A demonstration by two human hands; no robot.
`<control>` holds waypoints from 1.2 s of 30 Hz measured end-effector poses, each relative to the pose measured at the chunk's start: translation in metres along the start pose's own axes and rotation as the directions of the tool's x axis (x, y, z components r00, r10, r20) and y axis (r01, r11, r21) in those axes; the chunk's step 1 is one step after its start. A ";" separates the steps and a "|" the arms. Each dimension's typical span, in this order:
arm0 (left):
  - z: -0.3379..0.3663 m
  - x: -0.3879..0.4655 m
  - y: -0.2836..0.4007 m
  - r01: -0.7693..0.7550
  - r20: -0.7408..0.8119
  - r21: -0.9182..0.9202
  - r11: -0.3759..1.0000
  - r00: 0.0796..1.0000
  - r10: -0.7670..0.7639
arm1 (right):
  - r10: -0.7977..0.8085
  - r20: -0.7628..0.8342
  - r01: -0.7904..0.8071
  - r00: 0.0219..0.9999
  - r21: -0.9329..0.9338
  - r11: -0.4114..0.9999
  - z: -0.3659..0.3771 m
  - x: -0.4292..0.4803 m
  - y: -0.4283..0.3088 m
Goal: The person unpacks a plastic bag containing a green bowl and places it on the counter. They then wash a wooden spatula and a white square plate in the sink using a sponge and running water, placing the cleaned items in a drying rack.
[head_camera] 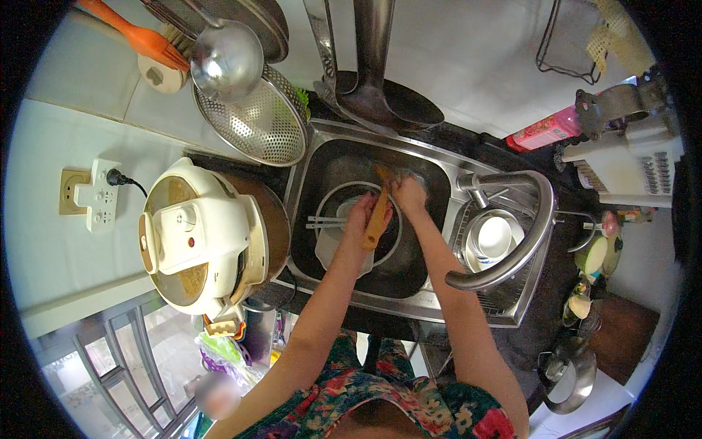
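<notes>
A wooden utensil [376,222], with a hole near its handle end, lies in my left hand [359,211], slanting up and away over the sink. My right hand [410,195] is closed around its far part, with fingers curled; whether a cloth or sponge is also in it cannot be seen. Both hands are above a round basin [397,249] in the stainless steel sink [378,293]. Inside the basin are a pale dish [332,244] and a pair of white chopsticks [324,222]. My left wrist partly covers the dish.
A curved steel faucet [540,219] arches over a side drainer holding white bowls [493,237]. Left of the sink stands a cream electric cooker [203,230]. A perforated colander [255,123], a ladle [227,60] and a dark turner [375,93] hang behind. A pink bottle [548,129] is at right.
</notes>
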State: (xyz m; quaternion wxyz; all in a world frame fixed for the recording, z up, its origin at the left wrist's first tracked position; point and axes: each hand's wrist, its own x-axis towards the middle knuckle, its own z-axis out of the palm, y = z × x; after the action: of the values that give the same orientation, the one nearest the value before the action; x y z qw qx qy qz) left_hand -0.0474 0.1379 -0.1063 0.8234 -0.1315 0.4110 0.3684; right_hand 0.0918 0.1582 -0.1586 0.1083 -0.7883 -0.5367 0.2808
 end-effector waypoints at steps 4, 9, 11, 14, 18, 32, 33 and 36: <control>-0.016 0.003 0.009 -0.029 0.016 -0.187 0.982 0.999 0.033 | 0.204 -0.050 -0.210 0.978 -0.201 0.957 0.039 0.018 0.031; -0.008 0.028 -0.009 0.061 0.133 -0.185 0.981 0.990 -0.036 | 0.239 0.016 -0.225 0.971 0.406 0.886 0.127 0.020 0.132; -0.028 0.025 0.000 0.033 0.081 -0.226 0.974 0.997 -0.015 | 0.430 0.252 -0.358 0.867 0.915 0.187 0.108 -0.002 0.088; -0.021 0.022 0.002 0.046 0.152 -0.102 0.994 0.988 -0.030 | 0.219 -0.101 -0.111 0.970 0.619 0.777 0.049 -0.031 0.058; -0.006 -0.006 0.009 -0.056 0.040 0.071 0.996 0.998 0.053 | 0.045 0.005 -0.031 0.999 0.806 0.591 -0.030 -0.091 -0.014; -0.035 0.024 0.006 -0.012 0.383 0.204 0.979 0.921 -0.069 | 0.068 -0.072 -0.058 0.995 0.131 0.990 0.007 0.001 -0.011; -0.032 0.028 0.001 0.007 0.380 0.210 0.978 0.921 -0.088 | 0.038 -0.017 -0.038 0.999 0.005 0.999 0.010 0.011 0.009; -0.026 0.024 0.006 0.060 0.107 0.251 0.966 0.990 -0.089 | 0.188 0.010 -0.183 0.982 -0.183 0.966 0.015 0.021 0.032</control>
State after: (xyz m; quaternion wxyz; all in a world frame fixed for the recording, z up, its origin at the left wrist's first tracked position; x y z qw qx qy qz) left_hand -0.0573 0.1403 -0.1412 0.8694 -0.0216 0.3993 0.2901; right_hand 0.1142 0.1627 -0.1931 0.0024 -0.8378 -0.4852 0.2503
